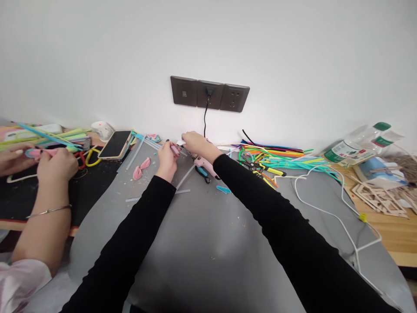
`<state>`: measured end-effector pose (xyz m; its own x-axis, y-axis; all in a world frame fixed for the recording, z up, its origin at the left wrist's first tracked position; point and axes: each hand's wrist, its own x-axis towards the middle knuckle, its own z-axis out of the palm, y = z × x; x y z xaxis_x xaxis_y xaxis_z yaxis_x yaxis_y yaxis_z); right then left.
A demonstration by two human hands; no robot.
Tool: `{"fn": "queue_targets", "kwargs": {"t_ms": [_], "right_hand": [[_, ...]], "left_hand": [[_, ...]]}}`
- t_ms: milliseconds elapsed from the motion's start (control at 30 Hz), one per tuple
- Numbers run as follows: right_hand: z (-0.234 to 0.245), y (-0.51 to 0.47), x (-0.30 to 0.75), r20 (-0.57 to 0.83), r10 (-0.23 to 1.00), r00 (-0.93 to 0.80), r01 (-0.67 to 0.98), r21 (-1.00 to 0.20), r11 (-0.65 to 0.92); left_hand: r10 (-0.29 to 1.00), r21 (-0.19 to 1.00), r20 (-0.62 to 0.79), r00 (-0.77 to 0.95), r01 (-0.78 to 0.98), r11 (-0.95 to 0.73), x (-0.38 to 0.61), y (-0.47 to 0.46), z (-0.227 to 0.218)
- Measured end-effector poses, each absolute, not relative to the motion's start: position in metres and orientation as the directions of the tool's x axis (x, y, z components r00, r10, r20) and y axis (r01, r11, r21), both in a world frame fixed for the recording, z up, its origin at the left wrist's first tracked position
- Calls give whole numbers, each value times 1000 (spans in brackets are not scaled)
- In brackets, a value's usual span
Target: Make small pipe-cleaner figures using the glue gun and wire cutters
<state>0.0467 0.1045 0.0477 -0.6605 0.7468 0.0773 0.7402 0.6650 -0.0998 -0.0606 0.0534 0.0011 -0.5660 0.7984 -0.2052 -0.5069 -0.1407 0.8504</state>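
My left hand (pixel 167 161) is closed, its fingers pinching a small pink fuzzy piece (pixel 175 150) near the wall. To its right, my right hand (pixel 196 144) curls in a pinch, its fingertips turned toward the left hand; a small whitish bit (pixel 180 142) shows beside them, too small to name. Under my right wrist lies a pink glue gun (pixel 206 166), partly hidden by the sleeve. A pair of blue-handled pliers (pixel 202 174) rests against it. Translucent glue sticks (pixel 185 177) lie around my left hand, and a pink bow (pixel 141 168) sits left of it.
At left, a co-worker's hands (pixel 57 163) hold a pink and blue piece. A phone (pixel 114 145) leans nearby. Coloured pipe cleaners (pixel 280 152) and yellow-handled wire strippers (pixel 260 168) lie right. A white cable (pixel 321 211) crosses the grey mat (pixel 208 243). Plastic bottles (pixel 355 145) stand far right.
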Motion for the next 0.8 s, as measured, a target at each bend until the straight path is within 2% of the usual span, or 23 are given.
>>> {"fn": "queue_targets", "kwargs": {"t_ms": [33,133,267,333,433,533,633,800], "right_hand": [[47,111,39,25,768,-640,767,-45,640],[45,127,27,-4,787,-617,787,-12,617],[47,142,29,77,812,-579,810,-63,584],[50,148,33,177,832,-526,809,-197,553],[52,155,38,328,856,-400,696,-499,516],[45,158,39,361,896,-257,568,-694,442],[36,156,39,383,900,-209,555,-711,432],[33,151,42,436,868,-239,642,-600,478]], "left_hand": [[796,844,-216,-565,-518,-139,-62,53,2],[797,826,-252,-548,-552,-118,-64,53,4],[811,809,-272,-517,-579,-98,-65,54,6],[813,806,-283,-508,-586,-85,-66,54,6],[812,804,-292,-505,-589,-77,-69,55,6],[799,808,-303,-519,-585,-73,-71,55,5],[789,814,-313,-529,-577,-64,-73,55,4],[780,821,-333,-530,-569,-36,-74,56,3]]}}
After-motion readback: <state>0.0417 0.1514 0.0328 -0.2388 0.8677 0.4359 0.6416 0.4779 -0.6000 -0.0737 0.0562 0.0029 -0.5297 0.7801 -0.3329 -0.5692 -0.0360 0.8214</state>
